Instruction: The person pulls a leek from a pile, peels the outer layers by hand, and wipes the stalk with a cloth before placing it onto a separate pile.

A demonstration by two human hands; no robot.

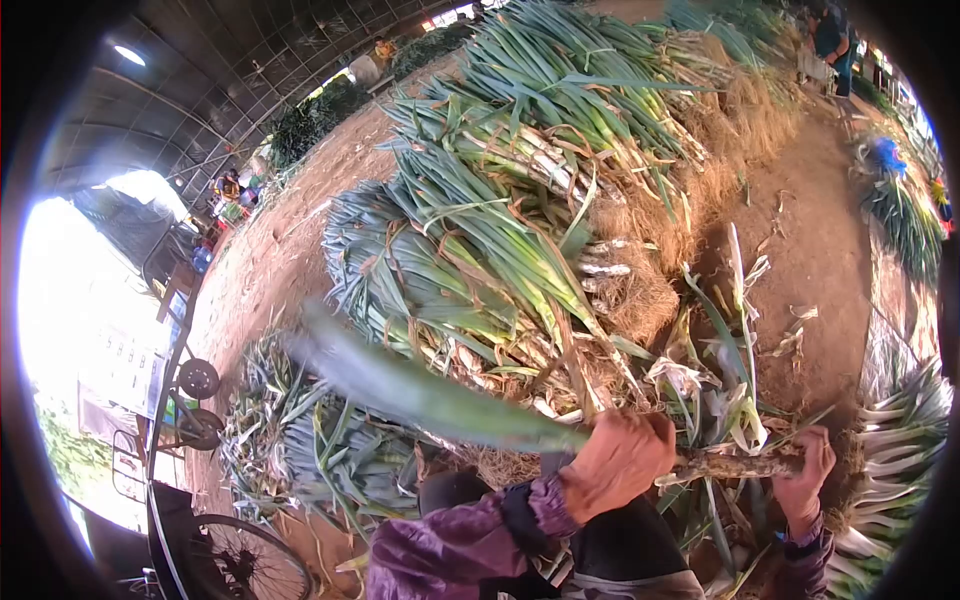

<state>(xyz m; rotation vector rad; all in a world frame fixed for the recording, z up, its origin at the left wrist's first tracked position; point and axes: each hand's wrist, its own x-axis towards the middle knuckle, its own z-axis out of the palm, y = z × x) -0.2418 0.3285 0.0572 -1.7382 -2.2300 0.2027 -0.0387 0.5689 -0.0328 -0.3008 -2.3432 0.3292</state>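
A single leek [735, 464] lies crosswise in front of me, held at two places. My left hand [622, 458] is closed around its middle, where the green leaves leave the fist toward the left, smeared by motion. At the brownish root end, my right hand [803, 475] has its fingers closed on the stalk. Peeled leaf scraps [748, 420] and limp strips lie just beyond the stalk. Close to my right hand is a row of leeks with pale, clean stalks [885, 470].
A large heap of leeks [480, 240] with dry, hairy roots [640, 300] rises ahead. More leeks [330, 445] lie at the left, near a bicycle wheel [245, 560]. Bare soil [800, 270] runs along the right. A person [830, 45] stands at the far right.
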